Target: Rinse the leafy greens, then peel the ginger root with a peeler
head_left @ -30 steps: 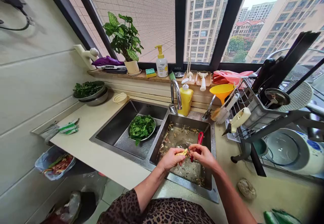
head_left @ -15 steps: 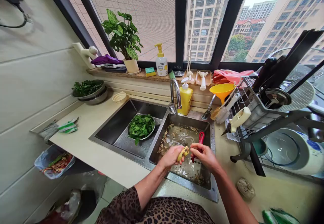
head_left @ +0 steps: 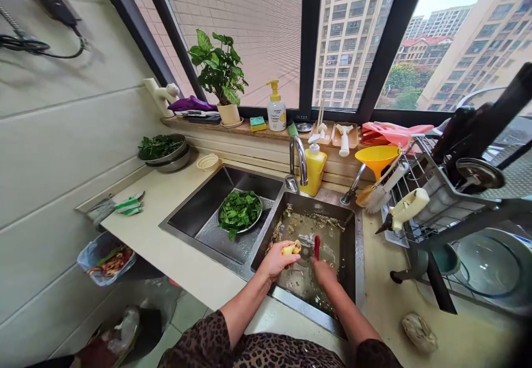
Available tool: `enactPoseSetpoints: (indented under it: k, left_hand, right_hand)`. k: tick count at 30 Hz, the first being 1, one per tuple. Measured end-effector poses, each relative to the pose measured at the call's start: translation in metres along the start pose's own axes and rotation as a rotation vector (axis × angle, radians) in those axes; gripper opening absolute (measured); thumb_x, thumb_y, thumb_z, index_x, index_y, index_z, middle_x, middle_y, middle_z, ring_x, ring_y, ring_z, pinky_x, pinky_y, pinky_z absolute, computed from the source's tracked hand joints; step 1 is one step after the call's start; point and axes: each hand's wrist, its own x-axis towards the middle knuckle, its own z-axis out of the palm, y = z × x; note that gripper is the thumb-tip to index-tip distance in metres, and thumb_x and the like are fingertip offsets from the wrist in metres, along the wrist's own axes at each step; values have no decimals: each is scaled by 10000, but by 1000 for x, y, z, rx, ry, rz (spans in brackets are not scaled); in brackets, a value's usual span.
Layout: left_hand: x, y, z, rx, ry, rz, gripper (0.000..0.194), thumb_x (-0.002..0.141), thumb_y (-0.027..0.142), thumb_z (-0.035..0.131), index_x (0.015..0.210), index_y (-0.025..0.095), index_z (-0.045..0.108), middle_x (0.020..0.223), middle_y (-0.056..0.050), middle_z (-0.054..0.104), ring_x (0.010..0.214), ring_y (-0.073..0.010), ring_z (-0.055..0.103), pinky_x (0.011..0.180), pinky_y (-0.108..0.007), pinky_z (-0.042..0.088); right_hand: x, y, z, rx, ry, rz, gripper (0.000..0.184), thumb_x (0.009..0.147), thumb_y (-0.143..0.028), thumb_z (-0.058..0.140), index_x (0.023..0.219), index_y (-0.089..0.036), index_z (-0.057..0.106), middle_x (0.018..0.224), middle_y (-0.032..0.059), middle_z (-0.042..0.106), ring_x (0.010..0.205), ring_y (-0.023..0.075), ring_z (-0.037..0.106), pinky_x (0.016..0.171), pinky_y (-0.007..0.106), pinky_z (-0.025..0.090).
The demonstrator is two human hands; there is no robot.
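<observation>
Two hands over a double sink, as I view them remotely through the head camera. My left grip (head_left: 277, 260) is closed on a pale yellow piece (head_left: 292, 249), held above the right basin (head_left: 359, 262) near its divider, a darker patch showing at its far end. My right grip (head_left: 325, 275) is clenched around a red handle (head_left: 317, 247), which points away toward the tap (head_left: 300, 163); I cannot make out the tool's other end. The two grips stand apart. Beneath them I see cloudy water (head_left: 328, 240) with scraps (head_left: 291, 225) scattered along the basin's edges. In the left basin (head_left: 208, 240), a bowl (head_left: 251, 227) holds green leaves (head_left: 240, 210).
</observation>
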Motion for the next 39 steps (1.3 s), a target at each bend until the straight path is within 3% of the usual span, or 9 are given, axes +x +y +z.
enactPoseSetpoints:
  k: [5,9,13,18,22,25,31,35,39]
  left_hand:
    - [-2,-2,5,135,31,-33,362,533,235,710,849,92,605,583,51,497,465,-43,387,445,-173,291]
    - [-2,2,20,211,-63,-20,209,549,219,660,710,111,584,528,62,466,469,-56,395,445,-177,298]
    - [-6,9,27,195,-150,-53,182,543,248,644,635,133,536,472,72,439,421,-57,385,410,-183,266]
    - [-13,12,23,92,-193,-91,238,514,278,674,639,130,536,490,67,454,413,-47,377,400,-185,266]
    - [-13,13,22,91,-159,-69,247,502,257,669,667,123,542,510,63,468,424,-47,378,401,-186,282]
    - [-8,11,26,154,-130,-55,180,516,228,632,614,132,516,473,69,444,415,-51,373,393,-186,269]
    - [-1,2,37,169,-60,-20,133,538,207,584,610,145,490,476,70,445,421,-55,379,392,-180,276]
    - [-1,1,36,163,-31,12,122,547,192,575,635,141,508,489,70,444,419,-52,370,400,-180,280]
    - [-1,-1,31,129,3,-35,217,527,185,604,728,131,542,538,65,475,432,-54,379,418,-182,282]
  right_hand:
    - [2,-22,-57,500,232,-85,380,782,-412,478,1078,-184,548,730,23,615,618,165,555,598,268,424]
    - [-14,-56,-85,613,157,-215,323,799,-466,466,893,-183,592,662,3,568,554,130,495,539,235,391]
    - [-28,-71,-81,372,199,-290,249,817,-419,474,810,-205,602,705,18,593,623,139,518,599,232,377]
    - [-22,-55,-82,74,252,-192,237,820,-427,474,796,-233,609,711,20,612,608,144,530,540,222,319]
    - [-18,-52,-88,155,379,-174,284,842,-446,440,812,-201,581,712,28,604,600,134,519,567,220,338]
    - [-23,-62,-84,217,313,-269,285,856,-444,423,830,-201,569,712,17,607,604,125,523,574,211,342]
    - [-31,-75,-73,-109,315,-119,267,859,-429,426,836,-228,599,698,15,617,565,127,527,487,222,213]
    - [-26,-63,-70,-57,325,-165,275,872,-422,409,867,-218,595,738,26,627,597,127,541,505,216,241]
    - [-19,-42,-68,-61,379,-12,275,857,-406,425,799,-200,598,680,34,607,549,132,510,501,223,244]
